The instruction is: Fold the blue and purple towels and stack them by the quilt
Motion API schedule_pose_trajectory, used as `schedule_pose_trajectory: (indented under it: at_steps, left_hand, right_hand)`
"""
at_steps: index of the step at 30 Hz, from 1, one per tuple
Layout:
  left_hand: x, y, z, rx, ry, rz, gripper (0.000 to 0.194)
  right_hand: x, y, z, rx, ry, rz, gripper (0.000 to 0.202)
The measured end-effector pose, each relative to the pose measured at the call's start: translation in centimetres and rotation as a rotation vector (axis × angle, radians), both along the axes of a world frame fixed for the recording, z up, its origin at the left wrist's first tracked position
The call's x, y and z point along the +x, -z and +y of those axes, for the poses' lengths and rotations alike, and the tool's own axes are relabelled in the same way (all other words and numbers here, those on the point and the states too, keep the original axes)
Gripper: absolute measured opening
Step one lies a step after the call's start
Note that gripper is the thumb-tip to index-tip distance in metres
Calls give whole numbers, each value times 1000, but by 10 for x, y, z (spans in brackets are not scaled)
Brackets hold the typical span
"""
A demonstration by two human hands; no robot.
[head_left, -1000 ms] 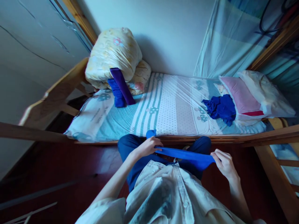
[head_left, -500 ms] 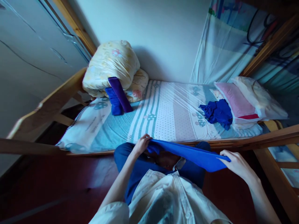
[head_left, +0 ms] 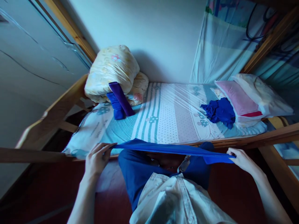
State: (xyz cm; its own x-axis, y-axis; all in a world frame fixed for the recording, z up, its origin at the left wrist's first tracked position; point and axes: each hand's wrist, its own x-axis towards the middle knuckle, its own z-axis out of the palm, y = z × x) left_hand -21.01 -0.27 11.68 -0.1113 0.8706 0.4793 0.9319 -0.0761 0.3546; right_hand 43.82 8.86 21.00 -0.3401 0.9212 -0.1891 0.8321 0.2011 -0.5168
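Observation:
A long piece of blue cloth [head_left: 168,149] is stretched between my hands, just above my knees and in front of the bed's edge. Its left end is pinched in my left hand [head_left: 98,157]. My right hand [head_left: 241,159] grips the other end, where a corner hangs down a little. On the mattress [head_left: 165,127], a crumpled dark blue cloth [head_left: 219,112] lies at the right. A folded blue cloth [head_left: 116,105] and a rolled or folded purple cloth [head_left: 121,99] rest at the left, the purple one overlapping the blue.
Behind the folded cloths sits a bundled cream quilt [head_left: 112,70]. A pink pillow [head_left: 243,98] and a pale pillow in clear wrapping [head_left: 272,93] are at the right end. Wooden bed rails [head_left: 39,152] frame the mattress, and a curtain [head_left: 219,49] hangs behind.
My left hand has moved out to the left and slightly down, drawing the blue cloth wider and tighter. The right hand has shifted slightly to the right, still holding its end.

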Motion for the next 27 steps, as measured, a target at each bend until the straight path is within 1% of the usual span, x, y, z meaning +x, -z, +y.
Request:
schedule_pose_trajectory:
  at_steps: [2, 4, 7, 11, 13, 15, 18, 21, 22, 24, 27]
  left_hand:
    - [-1, -16, -4, 18, 5, 9, 31]
    - [-3, -31, -7, -15, 7, 11, 31]
    - [-10, -47, -13, -70, 9, 0, 31]
    - [-23, -55, -16, -55, 29, 14, 27]
    - [-28, -58, -11, -61, 35, 34, 27]
    - [-32, -64, -3, -59, 35, 38, 29]
    - [-33, -79, 8, -15, -6, 37, 32]
    - [-31, -91, 6, 32, -87, 51, 31]
    - [-29, -92, 2, 47, -120, 53, 30]
    - [-24, -89, -10, 78, -199, 48, 29]
    - [-17, -76, -33, 91, -294, 18, 25]
  right_hand:
    - [0, 1, 4, -54, -15, 9, 8]
    - [2, 0, 8, -90, -38, 20, 8]
    - [8, -2, 11, -80, -41, 19, 6]
    - [11, -3, 23, 77, 19, -58, 10]
    - [7, -5, 37, 165, 28, -83, 13]
    - [0, -8, 56, 262, 14, -92, 13]
    - [-11, -14, 85, 400, -25, -102, 11]
    - [-16, -18, 101, 490, -57, -117, 13]
    - [-17, -18, 102, 511, -64, -126, 14]
    - [-17, -14, 98, 534, -73, -152, 15]
    - [-15, -3, 83, 488, -83, -166, 16]
